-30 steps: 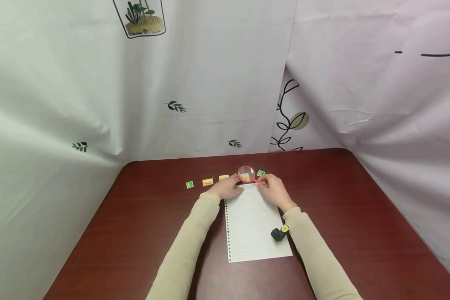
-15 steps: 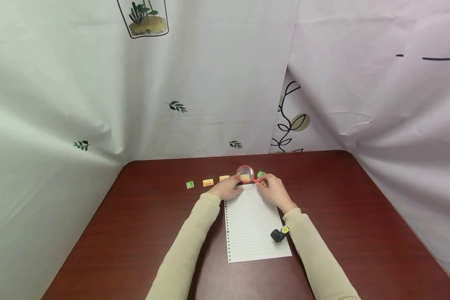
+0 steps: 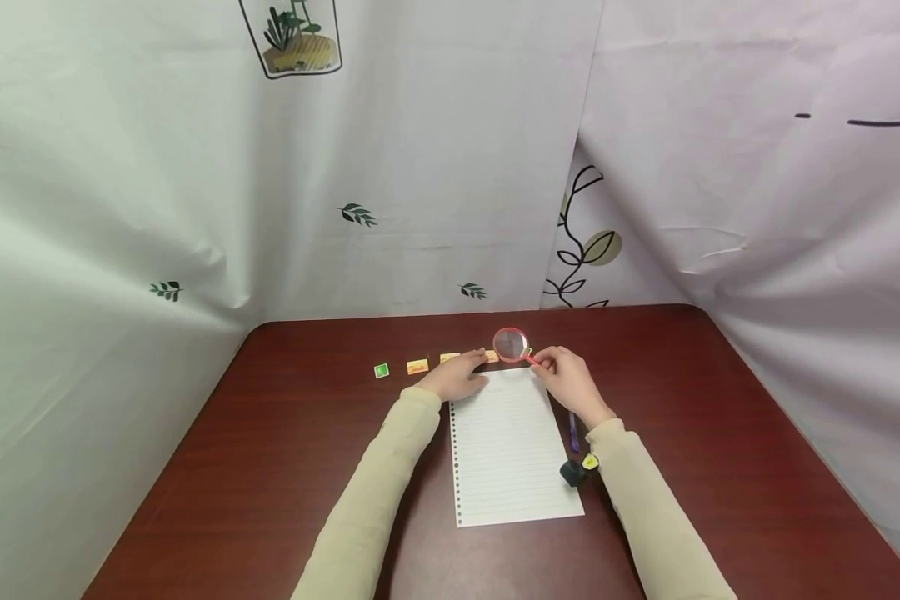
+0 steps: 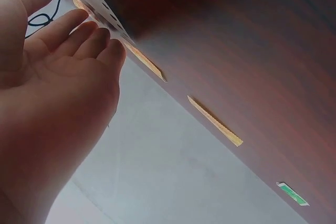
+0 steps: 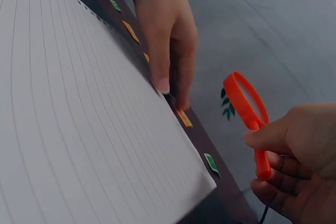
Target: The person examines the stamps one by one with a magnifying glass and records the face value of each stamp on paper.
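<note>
In the head view the left hand (image 3: 456, 377) partly covers a small orange-and-yellow paper rectangle (image 3: 447, 357), whose print is too small to read. The right hand (image 3: 570, 382) hides the far end of a slim purple pen-like stick (image 3: 573, 435). The right wrist view's left edge cuts off the white lined paper sheet (image 5: 79, 108)

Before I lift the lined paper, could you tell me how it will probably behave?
The lined paper looks thin at its edge, so it would probably feel light and sag if lifted by one corner. The row of holes along its side may tear if pulled. The table looks smooth and shiny, so a push would likely slide it.
</note>
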Demonstrator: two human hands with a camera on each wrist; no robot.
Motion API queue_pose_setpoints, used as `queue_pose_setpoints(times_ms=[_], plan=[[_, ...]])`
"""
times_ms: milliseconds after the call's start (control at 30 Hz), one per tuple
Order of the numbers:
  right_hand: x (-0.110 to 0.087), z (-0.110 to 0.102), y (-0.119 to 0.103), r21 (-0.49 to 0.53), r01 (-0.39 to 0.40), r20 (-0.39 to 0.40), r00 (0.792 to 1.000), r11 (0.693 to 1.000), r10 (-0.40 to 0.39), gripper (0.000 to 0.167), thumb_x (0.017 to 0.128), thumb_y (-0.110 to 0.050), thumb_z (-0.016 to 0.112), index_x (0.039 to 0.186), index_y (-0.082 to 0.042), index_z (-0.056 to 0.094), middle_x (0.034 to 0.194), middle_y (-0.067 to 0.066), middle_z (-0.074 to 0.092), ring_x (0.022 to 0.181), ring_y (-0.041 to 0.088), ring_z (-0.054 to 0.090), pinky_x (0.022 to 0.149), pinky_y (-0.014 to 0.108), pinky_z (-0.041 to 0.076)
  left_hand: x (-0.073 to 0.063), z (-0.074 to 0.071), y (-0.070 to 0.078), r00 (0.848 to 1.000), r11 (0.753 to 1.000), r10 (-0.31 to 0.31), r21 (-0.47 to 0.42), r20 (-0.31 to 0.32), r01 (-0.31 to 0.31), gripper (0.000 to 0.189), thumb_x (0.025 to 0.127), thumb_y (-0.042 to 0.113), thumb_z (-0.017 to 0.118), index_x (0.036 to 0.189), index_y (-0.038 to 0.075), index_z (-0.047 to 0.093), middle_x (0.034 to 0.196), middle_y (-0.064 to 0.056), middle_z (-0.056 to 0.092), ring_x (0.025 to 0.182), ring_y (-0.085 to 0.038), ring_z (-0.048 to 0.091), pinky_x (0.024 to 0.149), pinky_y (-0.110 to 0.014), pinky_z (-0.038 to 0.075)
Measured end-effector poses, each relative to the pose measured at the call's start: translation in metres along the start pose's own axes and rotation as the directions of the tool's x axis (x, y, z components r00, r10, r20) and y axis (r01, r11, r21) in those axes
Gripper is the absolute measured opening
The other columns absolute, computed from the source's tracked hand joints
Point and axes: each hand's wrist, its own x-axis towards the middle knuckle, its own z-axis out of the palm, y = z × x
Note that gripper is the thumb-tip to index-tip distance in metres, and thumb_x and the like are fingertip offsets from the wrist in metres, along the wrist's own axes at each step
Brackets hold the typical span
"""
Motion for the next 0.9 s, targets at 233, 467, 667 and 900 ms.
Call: queue_pose_setpoints(times_ms=[233, 467, 667, 900], plan=[[-0.003, -0.017, 0.020, -0.046, -0.013, -0.051, 0.999, 0.999, 0.011, 0.014, 0.095, -0.010, 0.070, 0.103, 0.002, 0.069, 0.089, 0.008, 0.060, 0.077, 0.020, 0.054, 0.065, 0.030, 0.044, -0.003, -0.001, 0.001, 1.000, 1.000, -0.007, -0.015, 0.010, 0.007, 0.054, 0.106, 0.029, 0.053, 0.154, 0.006, 0.041, 0.164, -0.010, 0.028, 0.148, -0.027, 0.033, 0.115, -0.042, 0.034], [-0.008, -0.036, 0.034, -0.064, -0.035, -0.075, 0.997, 0.997, 0.031, 0.016, 0.095, -0.009, 0.070, 0.103, 0.005, 0.068, 0.088, 0.011, 0.060, 0.076, 0.021, 0.053, 0.065, 0.030, 0.043, -0.003, -0.001, 0.000, 1.000, 1.000, -0.016, -0.015, 0.009, 0.016, 0.055, 0.106, 0.031, 0.053, 0.155, 0.008, 0.040, 0.165, -0.008, 0.027, 0.148, -0.026, 0.032, 0.114, -0.041, 0.035], [-0.015, -0.050, 0.048, -0.088, -0.054, -0.088, 0.995, 0.995, 0.046, 0.016, 0.095, -0.009, 0.070, 0.102, 0.005, 0.068, 0.087, 0.011, 0.059, 0.076, 0.021, 0.053, 0.066, 0.031, 0.042, -0.005, -0.001, -0.004, 1.000, 1.000, -0.019, -0.018, 0.002, 0.019, 0.054, 0.107, 0.030, 0.053, 0.154, 0.008, 0.041, 0.164, -0.008, 0.028, 0.149, -0.024, 0.030, 0.115, -0.040, 0.034], [-0.023, -0.066, 0.061, -0.110, -0.085, -0.102, 0.992, 0.990, 0.074, 0.018, 0.095, -0.009, 0.069, 0.102, 0.007, 0.067, 0.087, 0.013, 0.060, 0.075, 0.022, 0.053, 0.066, 0.032, 0.042, -0.009, -0.002, -0.001, 1.000, 1.000, -0.004, 0.023, -0.014, 0.004, 0.054, 0.106, 0.031, 0.053, 0.153, 0.006, 0.042, 0.163, -0.010, 0.030, 0.149, -0.025, 0.030, 0.115, -0.041, 0.034]])
